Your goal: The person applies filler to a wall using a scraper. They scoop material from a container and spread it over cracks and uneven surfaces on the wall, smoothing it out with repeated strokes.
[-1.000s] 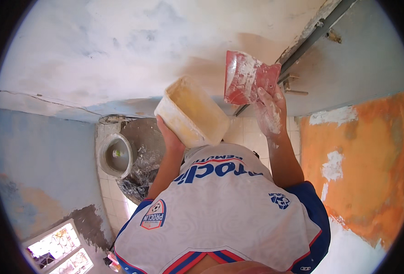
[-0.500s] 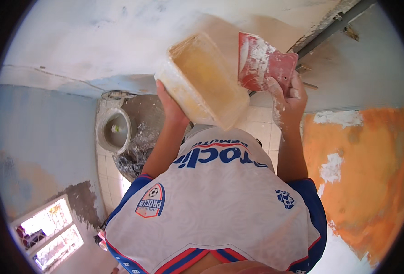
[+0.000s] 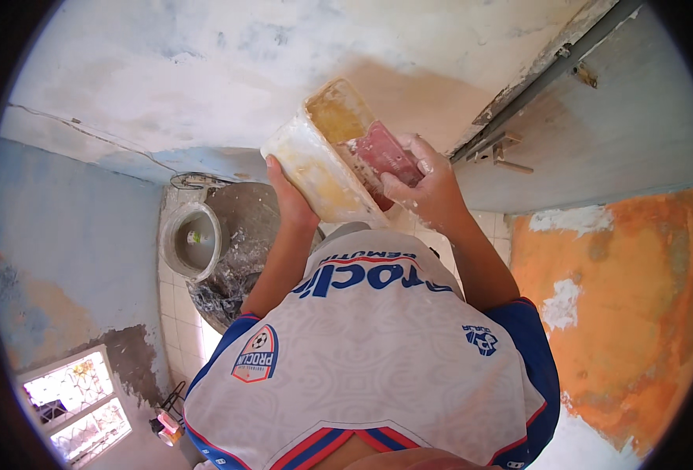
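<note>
The left hand [image 3: 287, 196] is wrapped around the underside of a cream-coloured rectangular plastic tub [image 3: 315, 160], fingers curled against its lower wall, holding it tilted up in front of the chest with its open mouth turned toward the right hand. The tub's inside is stained yellow-brown, and its outer wall is smeared with pale plaster.

The right hand [image 3: 425, 184] is closed in a grip on a red flat-bladed plastering trowel [image 3: 381, 153], thumb and fingers clamped over its rear end (the handle itself is hidden under the fingers). The trowel's blade reaches into the tub's mouth and lies against the inner wall; white plaster dusts the knuckles.

Both hands and the tub sit high in the view, just below a rough whitish plastered wall [image 3: 205, 70] with a tan patch behind the tub. To the right runs a grey metal door frame [image 3: 550, 74], and below it a wall of peeling orange paint [image 3: 620, 313]. Down left, well apart from the hands, a white toilet bowl [image 3: 193, 239] stands beside a round grey basin of wet mortar [image 3: 244, 251] on a tiled floor. A barred window [image 3: 72, 399] glows at the lower left.
</note>
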Tool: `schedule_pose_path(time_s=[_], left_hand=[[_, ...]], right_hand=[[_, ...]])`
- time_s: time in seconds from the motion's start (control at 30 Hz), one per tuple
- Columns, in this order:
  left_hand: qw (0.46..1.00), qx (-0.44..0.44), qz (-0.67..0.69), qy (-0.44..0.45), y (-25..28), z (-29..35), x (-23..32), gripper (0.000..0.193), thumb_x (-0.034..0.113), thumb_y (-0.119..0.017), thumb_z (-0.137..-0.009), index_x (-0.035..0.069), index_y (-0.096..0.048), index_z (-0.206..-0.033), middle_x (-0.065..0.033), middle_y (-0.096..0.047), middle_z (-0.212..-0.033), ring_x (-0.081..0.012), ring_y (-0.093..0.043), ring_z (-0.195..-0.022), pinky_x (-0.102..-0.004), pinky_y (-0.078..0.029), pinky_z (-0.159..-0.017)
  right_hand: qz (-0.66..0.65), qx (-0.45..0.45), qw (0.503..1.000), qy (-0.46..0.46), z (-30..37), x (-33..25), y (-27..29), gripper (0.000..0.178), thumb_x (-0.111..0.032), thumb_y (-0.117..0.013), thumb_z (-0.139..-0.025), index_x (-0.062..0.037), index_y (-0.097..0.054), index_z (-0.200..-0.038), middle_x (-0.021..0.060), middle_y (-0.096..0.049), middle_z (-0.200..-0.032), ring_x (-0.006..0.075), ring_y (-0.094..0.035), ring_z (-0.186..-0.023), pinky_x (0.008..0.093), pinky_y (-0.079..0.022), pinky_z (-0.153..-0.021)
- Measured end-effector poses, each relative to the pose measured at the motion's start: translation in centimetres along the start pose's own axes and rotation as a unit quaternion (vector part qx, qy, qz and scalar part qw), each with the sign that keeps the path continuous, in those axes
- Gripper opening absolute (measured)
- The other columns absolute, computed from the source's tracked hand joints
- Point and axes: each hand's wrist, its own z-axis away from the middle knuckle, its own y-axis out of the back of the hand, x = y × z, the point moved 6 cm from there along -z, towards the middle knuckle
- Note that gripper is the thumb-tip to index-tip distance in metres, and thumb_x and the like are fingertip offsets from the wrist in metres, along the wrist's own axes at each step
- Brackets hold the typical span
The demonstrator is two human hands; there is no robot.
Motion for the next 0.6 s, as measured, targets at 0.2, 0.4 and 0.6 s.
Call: schedule_pose_path(time_s=[0.2, 0.4, 0.6], left_hand=[[1.000, -0.008, 0.019, -0.012, 0.8, -0.7, -1.1, 0.076, 0.065, -0.022, -0.101, 0.011, -0.034, -0.153, -0.0115, -0.045, -0.150, -0.0292, -0.045, -0.137, -0.0441, -0.038, -0.113], [0.999, 0.004, 0.026, -0.024, 0.0, -0.8, -1.2, 0.074, 0.064, -0.019, -0.102, 0.012, -0.035, -0.152, -0.0109, -0.045, -0.150, -0.0293, -0.045, -0.137, -0.0442, -0.037, -0.114], [0.999, -0.001, 0.021, -0.043, -0.2, -1.2, -1.1, 0.075, 0.064, -0.018, -0.102, 0.012, -0.037, -0.152, -0.0113, -0.047, -0.147, -0.0293, -0.045, -0.137, -0.0448, -0.036, -0.115]], right_hand=[[-0.138, -0.052, 0.989, -0.023, 0.0, 0.6, -0.7, 0.050, -0.013, -0.071, -0.082, -0.0008, -0.057, -0.129, 0.0157, -0.070, -0.111, 0.0231, -0.068, -0.103, 0.0335, -0.052, -0.092], [-0.296, -0.021, 0.955, -0.025, -0.4, 0.5, 1.2, 0.045, -0.008, -0.066, -0.090, 0.0002, -0.054, -0.133, 0.0111, -0.068, -0.114, 0.0146, -0.065, -0.105, 0.0297, -0.051, -0.094], [0.079, -0.037, 0.995, 0.045, -0.7, -1.7, 1.8, 0.047, -0.009, -0.066, -0.092, 0.0016, -0.053, -0.135, 0.0118, -0.066, -0.119, 0.0160, -0.064, -0.108, 0.0309, -0.051, -0.095]])
